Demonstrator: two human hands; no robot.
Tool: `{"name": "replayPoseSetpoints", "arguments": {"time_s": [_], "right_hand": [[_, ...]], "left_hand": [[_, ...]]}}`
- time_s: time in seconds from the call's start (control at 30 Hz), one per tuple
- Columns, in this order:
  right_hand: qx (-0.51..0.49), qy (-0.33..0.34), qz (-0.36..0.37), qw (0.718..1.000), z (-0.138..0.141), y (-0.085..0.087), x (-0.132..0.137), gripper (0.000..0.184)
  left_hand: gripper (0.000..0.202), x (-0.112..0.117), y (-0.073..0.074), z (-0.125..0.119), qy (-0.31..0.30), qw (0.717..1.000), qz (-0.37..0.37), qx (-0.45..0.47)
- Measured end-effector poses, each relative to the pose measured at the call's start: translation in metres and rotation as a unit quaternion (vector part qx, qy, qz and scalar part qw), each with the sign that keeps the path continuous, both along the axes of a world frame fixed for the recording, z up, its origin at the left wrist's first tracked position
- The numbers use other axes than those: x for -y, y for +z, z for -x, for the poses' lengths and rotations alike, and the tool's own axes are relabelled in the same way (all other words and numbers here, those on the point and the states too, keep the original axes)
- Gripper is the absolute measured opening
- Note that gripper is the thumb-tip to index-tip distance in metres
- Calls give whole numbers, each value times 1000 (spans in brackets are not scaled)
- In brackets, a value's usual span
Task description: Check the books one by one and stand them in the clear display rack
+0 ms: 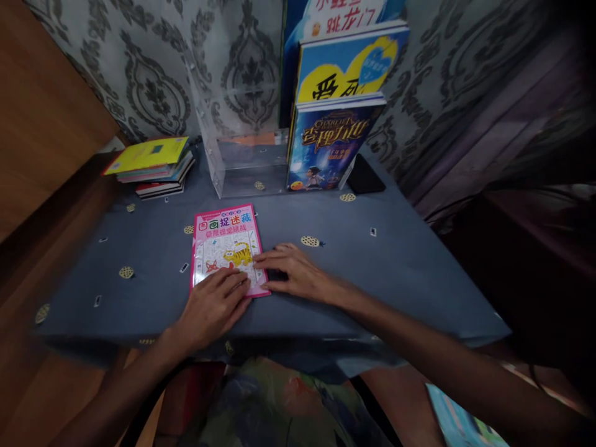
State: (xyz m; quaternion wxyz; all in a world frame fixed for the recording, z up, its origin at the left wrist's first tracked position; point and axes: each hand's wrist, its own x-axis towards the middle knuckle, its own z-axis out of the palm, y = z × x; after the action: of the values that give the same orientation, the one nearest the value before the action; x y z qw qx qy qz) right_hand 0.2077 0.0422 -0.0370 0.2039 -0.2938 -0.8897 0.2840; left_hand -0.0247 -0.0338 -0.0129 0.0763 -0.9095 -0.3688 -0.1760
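Observation:
A thin picture book [222,233] with a pink border and a cartoon tiger on its cover lies closed on the blue tablecloth in front of me. My left hand [216,304] rests on the lower part of the cover, fingers stretched out and hiding its bottom edge. At the book's right side, my right hand [298,273] touches the cover near the edge with its fingertips. Its thumb is apart from the fingers, by the lower right corner. Neither hand lifts the book.
A clear acrylic rack [251,180] stands at the back, with several upright books [326,146] in its right column. To its left is a stack of books [156,164]. A black flat object [365,175] lies right of the rack. The patterned tablecloth [363,267] hangs over the front edge.

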Motion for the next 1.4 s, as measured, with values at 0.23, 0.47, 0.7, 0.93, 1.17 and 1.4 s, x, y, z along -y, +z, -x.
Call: {"name": "replayPoseSetpoints", "arguments": {"time_s": [0.23, 0.47, 0.7, 0.93, 1.17, 1.4], "right_hand": [[16, -4, -19, 1000, -2, -1, 2, 53], [46, -20, -25, 998, -2, 2, 0, 62], [99, -22, 3, 995, 6, 16, -18, 71], [55, -64, 45, 995, 28, 14, -44, 67], [-39, -142, 108, 983, 30, 1, -48, 76], [-252, -212, 351, 876, 22, 10, -63, 55]], "left_hand": [[33, -14, -1, -4, 9, 998, 60, -5], [31, -73, 0, 9, 45, 995, 84, -13], [38, -102, 3, 39, 311, 944, 96, -46], [54, -117, -3, 77, 295, 848, 265, 351], [34, -104, 3, 76, 187, 554, 559, 588], [36, -103, 35, 57, 67, 560, 550, 616]]}}
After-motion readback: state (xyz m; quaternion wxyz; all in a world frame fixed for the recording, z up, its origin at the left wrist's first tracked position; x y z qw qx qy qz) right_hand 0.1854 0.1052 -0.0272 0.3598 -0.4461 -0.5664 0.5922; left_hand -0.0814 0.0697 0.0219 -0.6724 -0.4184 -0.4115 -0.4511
